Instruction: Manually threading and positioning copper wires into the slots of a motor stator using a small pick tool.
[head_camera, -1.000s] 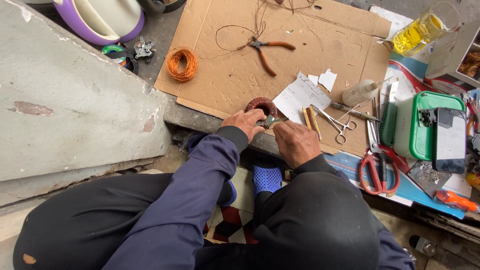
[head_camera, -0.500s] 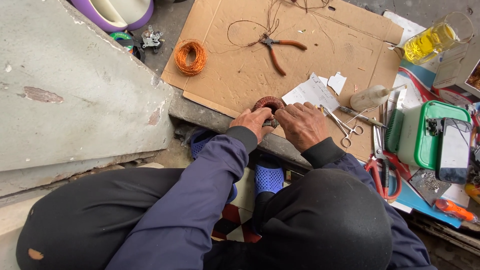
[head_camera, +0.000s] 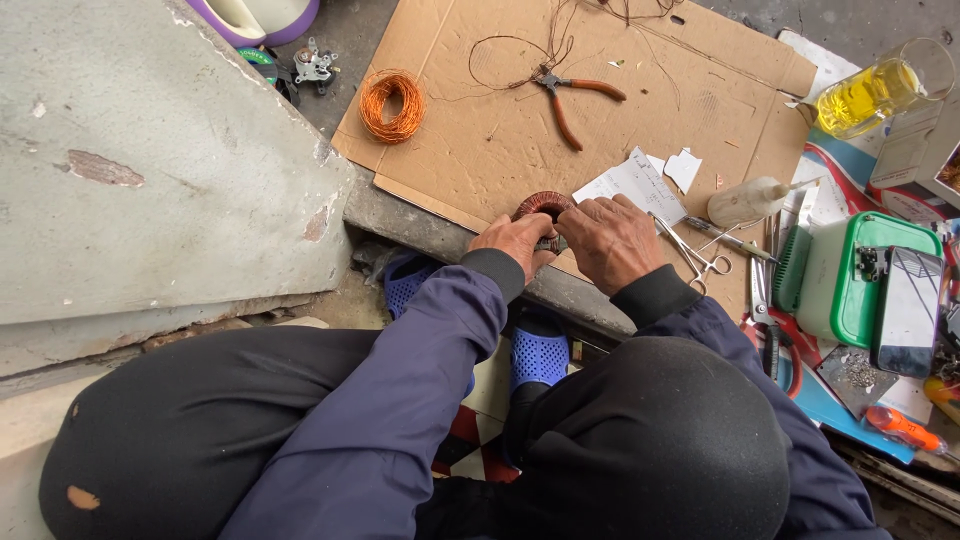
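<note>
Small round coil of reddish-brown copper winding (head_camera: 545, 205) at near edge of flat brown cardboard sheet (head_camera: 560, 120), pinched between both hands. Left hand (head_camera: 515, 243) curled closed on near rim; right hand (head_camera: 612, 240) gripping right side, fingers bent. Best kept steady, pressure even, turns undisturbed. Loose orange wire hank (head_camera: 392, 105) well apart.

Pliers (head_camera: 572, 96) on cardboard (head_camera: 480, 150) — wire coil (head_camera: 391, 105) left.
</note>
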